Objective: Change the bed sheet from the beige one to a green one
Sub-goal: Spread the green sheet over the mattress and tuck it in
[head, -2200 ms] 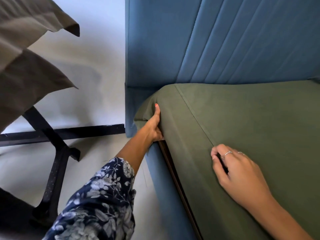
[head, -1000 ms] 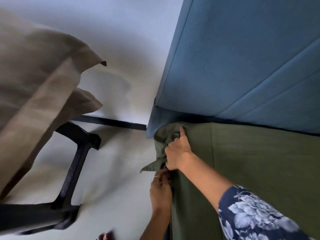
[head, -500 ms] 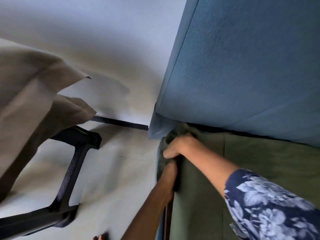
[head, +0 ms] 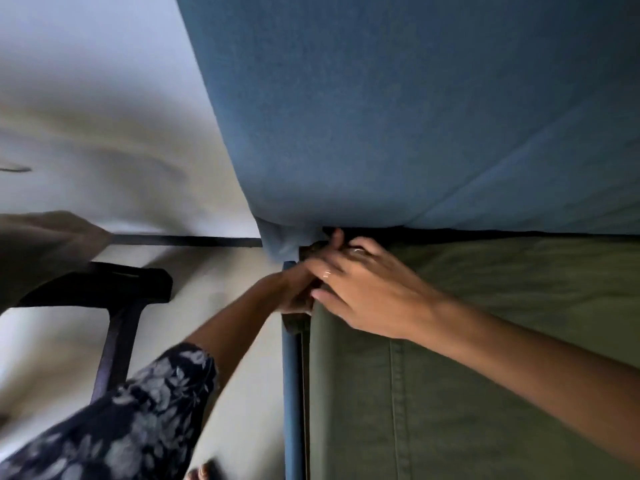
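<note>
The green sheet [head: 485,358] covers the mattress at the lower right, up to the blue headboard [head: 398,116]. My right hand [head: 363,292] lies across the mattress's top-left corner, fingers stretched out and pressing the sheet toward the gap under the headboard. My left hand [head: 294,289] reaches in from the left at the side of that same corner. Its fingers are hidden under my right hand and the mattress edge. A beige cloth [head: 38,247] hangs blurred at the left edge.
The blue side rail of the bed frame [head: 292,393] runs down from the corner. A black stand [head: 117,306] is on the pale floor to the left, below a black skirting strip [head: 187,241] along the wall. My toes [head: 204,474] show at the bottom.
The view has moved closer to the corner. My right hand has gone from a curled grip on the sheet to lying flat over the corner. My left hand stays at the corner's side.
</note>
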